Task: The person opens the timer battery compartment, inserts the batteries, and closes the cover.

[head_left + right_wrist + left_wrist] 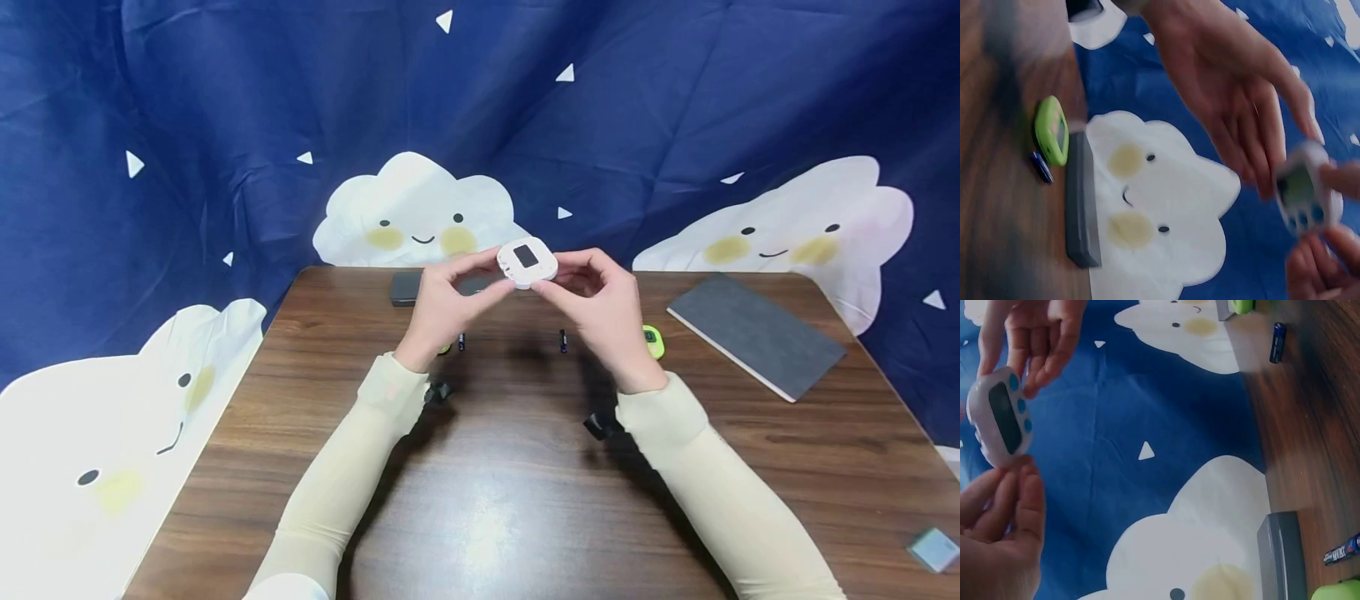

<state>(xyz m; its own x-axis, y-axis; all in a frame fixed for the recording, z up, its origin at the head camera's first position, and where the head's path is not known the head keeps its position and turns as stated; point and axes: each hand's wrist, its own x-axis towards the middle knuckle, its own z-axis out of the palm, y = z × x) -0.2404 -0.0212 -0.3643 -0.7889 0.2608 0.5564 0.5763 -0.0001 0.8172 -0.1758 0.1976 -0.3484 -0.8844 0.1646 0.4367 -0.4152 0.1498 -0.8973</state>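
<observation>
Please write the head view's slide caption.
Left hand and right hand hold a white digital timer above a wooden table.

No word, brand or number can be read for certain. In the left wrist view, a dark blue battery (1342, 551) at the lower right edge bears white lettering, too blurred to spell out. Any print on a second battery (1277, 342), upper right, or the white device (1004, 419), far left, is too small to tell.

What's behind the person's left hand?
From the head view, a dark box and part of a green thing show behind the left hand. The box's middle and the green thing's remainder are covered there.
</observation>
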